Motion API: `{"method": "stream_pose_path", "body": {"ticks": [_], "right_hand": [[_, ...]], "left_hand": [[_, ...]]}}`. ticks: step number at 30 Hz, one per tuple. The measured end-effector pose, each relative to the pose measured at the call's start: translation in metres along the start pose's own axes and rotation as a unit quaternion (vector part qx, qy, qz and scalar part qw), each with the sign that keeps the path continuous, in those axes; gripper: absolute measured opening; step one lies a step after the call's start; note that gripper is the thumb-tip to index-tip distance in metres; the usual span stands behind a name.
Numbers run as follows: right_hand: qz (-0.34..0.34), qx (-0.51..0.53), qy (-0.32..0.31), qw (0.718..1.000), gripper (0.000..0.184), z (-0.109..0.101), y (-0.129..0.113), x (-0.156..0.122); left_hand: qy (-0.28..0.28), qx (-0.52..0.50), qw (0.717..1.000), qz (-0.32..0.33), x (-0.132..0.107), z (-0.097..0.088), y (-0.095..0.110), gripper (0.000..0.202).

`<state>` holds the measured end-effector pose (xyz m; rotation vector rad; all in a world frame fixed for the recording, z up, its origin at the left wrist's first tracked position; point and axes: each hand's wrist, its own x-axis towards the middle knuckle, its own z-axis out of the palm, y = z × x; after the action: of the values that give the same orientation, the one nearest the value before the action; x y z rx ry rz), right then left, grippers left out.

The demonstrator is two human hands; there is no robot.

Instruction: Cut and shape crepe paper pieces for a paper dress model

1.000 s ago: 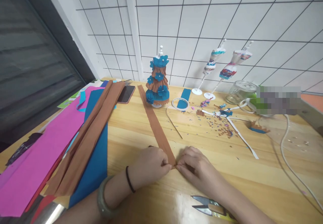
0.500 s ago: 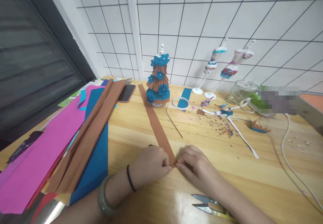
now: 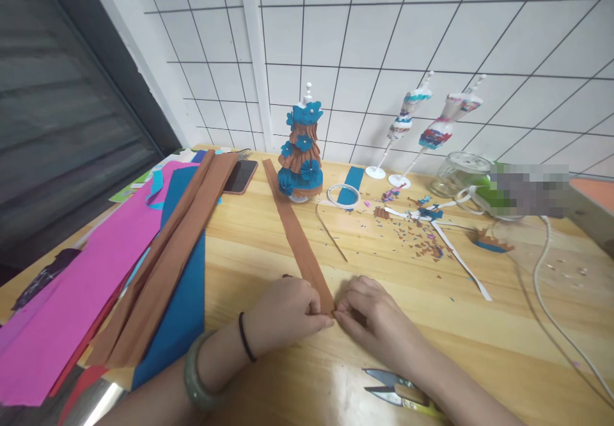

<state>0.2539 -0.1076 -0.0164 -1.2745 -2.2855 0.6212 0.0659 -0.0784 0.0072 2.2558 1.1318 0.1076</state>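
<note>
1. Strip of brown crepe paper (image 3: 304, 250) lies slantwise on the tabletop (image 3: 249, 247), its near end at the hands and its far end just left of a blue-and-brown dress form.
2. Left hand (image 3: 297, 304) has its thumb and curled fingers closed narrowly on the strip's near end; right hand (image 3: 367, 311) pinches the near right corner with its fingertips, the two almost touching.
3. Only this near edge seems worked, apparently into a small fold, though the fingers hide its detail. The rest of the strip lies flat and unfolded, so I judge the handling barely begun, with nearly the whole length left.
4. Beyond the strip, the dress form (image 3: 302, 154) stands upright with brown ruffles, blue flowers and pleated rosettes, and looks largely finished.
5. Far right, two slimmer dress forms (image 3: 411, 109) (image 3: 449, 119) carry only close-fitting coloured covering, no full skirts.
6. Paper scraps (image 3: 426, 240) lie right of the strip, evidence of cutting already done; thread snips (image 3: 391, 387) rest near right, partly behind the forearm, held by neither hand.
7. At left, folded brown paper (image 3: 192, 240) lies over blue paper (image 3: 185, 317), with magenta paper (image 3: 96, 285) beside.
</note>
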Motion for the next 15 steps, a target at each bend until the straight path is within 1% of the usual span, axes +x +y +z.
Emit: {"method": "stream_pose_path", "body": {"ticks": [2, 4, 11, 15], "right_hand": [[-0.001, 0.001, 0.0, 1.0, 0.011, -0.0005, -0.0003, -0.0007], [-0.001, 0.002, 0.002, 1.0, 0.011, -0.0008, -0.0003, -0.0011], [-0.006, 0.011, 0.005, 1.0, 0.009, -0.0008, 0.0016, -0.001], [-0.007, 0.011, 0.008, 1.0, 0.009, -0.0001, 0.0024, -0.0009]], "left_hand": [[0.001, -0.002, 1.0, -0.001, -0.0002, -0.0009, 0.0006, 0.038], [0.005, 0.0, 1.0, -0.006, -0.0003, -0.0012, 0.0014, 0.04], [0.014, 0.02, 1.0, 0.008, 0.0001, 0.0025, -0.0005, 0.031], [0.018, 0.021, 1.0, 0.001, 0.0008, 0.0032, -0.0007, 0.027]]}}
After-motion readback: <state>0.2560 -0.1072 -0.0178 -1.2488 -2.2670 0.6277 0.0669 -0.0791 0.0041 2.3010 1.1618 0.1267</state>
